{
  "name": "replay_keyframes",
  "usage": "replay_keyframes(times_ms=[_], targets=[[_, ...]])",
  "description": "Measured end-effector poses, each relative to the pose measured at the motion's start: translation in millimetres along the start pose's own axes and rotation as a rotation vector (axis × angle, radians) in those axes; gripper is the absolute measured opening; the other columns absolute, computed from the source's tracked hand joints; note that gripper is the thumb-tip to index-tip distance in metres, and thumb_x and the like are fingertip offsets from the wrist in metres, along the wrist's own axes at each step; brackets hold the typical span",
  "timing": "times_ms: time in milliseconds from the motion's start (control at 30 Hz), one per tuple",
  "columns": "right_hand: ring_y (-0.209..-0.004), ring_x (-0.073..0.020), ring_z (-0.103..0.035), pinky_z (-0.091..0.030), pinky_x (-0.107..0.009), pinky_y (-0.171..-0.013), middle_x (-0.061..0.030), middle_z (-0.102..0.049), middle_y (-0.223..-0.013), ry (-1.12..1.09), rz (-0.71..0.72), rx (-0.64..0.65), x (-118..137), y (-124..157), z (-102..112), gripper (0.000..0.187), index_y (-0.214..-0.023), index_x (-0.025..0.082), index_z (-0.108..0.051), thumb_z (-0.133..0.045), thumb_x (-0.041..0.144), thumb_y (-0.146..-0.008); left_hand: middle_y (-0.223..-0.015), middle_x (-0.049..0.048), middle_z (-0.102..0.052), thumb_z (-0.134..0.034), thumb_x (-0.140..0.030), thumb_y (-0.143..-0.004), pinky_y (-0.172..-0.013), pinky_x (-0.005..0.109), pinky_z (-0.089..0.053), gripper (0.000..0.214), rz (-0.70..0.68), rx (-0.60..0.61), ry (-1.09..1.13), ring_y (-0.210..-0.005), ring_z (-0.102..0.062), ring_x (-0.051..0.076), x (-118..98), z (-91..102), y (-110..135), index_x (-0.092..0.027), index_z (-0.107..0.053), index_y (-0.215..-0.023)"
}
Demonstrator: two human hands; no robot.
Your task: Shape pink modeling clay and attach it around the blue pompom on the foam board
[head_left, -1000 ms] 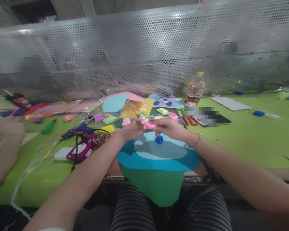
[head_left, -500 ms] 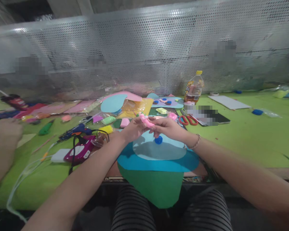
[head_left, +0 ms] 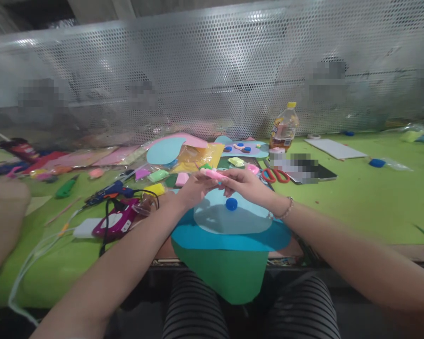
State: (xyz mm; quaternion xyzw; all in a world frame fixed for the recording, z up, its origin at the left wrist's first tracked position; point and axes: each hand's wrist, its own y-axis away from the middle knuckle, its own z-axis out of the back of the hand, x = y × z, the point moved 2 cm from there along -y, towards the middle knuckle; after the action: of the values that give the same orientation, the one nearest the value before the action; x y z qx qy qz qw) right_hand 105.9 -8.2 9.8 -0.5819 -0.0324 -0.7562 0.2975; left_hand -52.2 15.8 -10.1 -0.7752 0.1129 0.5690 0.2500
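Observation:
Between the fingers of both hands is a slim pink piece of modelling clay [head_left: 213, 174], with some white at its left end. My left hand [head_left: 197, 187] grips its left part, and my right hand [head_left: 242, 184] pinches the right end. Below them lies a pale blue paper cutout [head_left: 212, 221] with a round blue lump [head_left: 231, 204] on it, probably clay. Under that sit a darker blue sheet [head_left: 233, 242] and a green sheet [head_left: 229, 273] that hangs over the table edge. My fingers partly hide the pink piece.
Red-handled scissors [head_left: 275, 175] and a phone-like dark slab [head_left: 325, 173] lie right. Behind stands a bottle [head_left: 284, 129]. To the left are a blue glue gun [head_left: 109, 192], a purple device [head_left: 118, 221] with cables, and clay packets [head_left: 159, 175]. Another person's arm [head_left: 7, 212] rests far left.
The pink clay piece has been tilted from a steep slant to nearly level. Both hands stay in about the same place, still holding it.

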Motion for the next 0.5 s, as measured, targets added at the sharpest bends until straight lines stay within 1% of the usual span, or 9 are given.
replay_keyframes(times_ms=[67,133,267,500], targets=[[-0.059,-0.009,-0.06,-0.051,-0.023,-0.056,-0.0023,-0.063,-0.069,0.021,0.009,-0.012,-1.8,-0.1,0.7,0.027,-0.092,0.013,-0.063,-0.053,0.038,-0.087,-0.076,0.0046,-0.065,-0.08,-0.032,-0.057,-0.067,0.031,-0.045,0.022,-0.023,-0.018,-0.044,-0.069,-0.055,0.014,0.4,-0.8,0.4,-0.016,-0.071,-0.068],[-0.058,-0.0089,-0.06,-0.05,-0.022,-0.056,-0.0016,-0.063,-0.067,0.033,0.019,-0.008,-3.3,-0.4,1.3,0.026,-0.085,0.014,-0.062,-0.052,0.037,-0.087,-0.074,0.0037,-0.064,-0.078,-0.03,-0.06,-0.066,0.03,-0.044,0.017,-0.066,-0.018,-0.082,-0.069,-0.055,0.014,0.2,-1.8,0.5,-0.016,-0.07,-0.067],[-0.057,-0.0084,-0.059,-0.048,-0.021,-0.053,-0.0008,-0.062,-0.065,0.08,0.023,-0.012,-2.7,-0.6,1.8,0.023,-0.08,0.014,-0.06,-0.051,0.034,-0.087,-0.072,0.0031,-0.062,-0.076,-0.029,-0.064,-0.066,0.03,-0.044,0.015,-0.141,0.037,-0.124,-0.069,-0.054,0.014,-0.2,-4.1,-0.2,-0.016,-0.07,-0.068],[-0.054,-0.0087,-0.057,-0.047,-0.021,-0.052,0.0004,-0.058,-0.058,0.105,0.015,-0.032,1.4,0.0,0.5,0.027,-0.075,0.015,-0.059,-0.051,0.038,-0.086,-0.07,0.0025,-0.062,-0.076,-0.029,-0.064,-0.067,0.03,-0.045,0.015,-0.166,0.033,-0.126,-0.067,-0.055,0.013,0.7,-3.1,-1.4,-0.016,-0.069,-0.066]])
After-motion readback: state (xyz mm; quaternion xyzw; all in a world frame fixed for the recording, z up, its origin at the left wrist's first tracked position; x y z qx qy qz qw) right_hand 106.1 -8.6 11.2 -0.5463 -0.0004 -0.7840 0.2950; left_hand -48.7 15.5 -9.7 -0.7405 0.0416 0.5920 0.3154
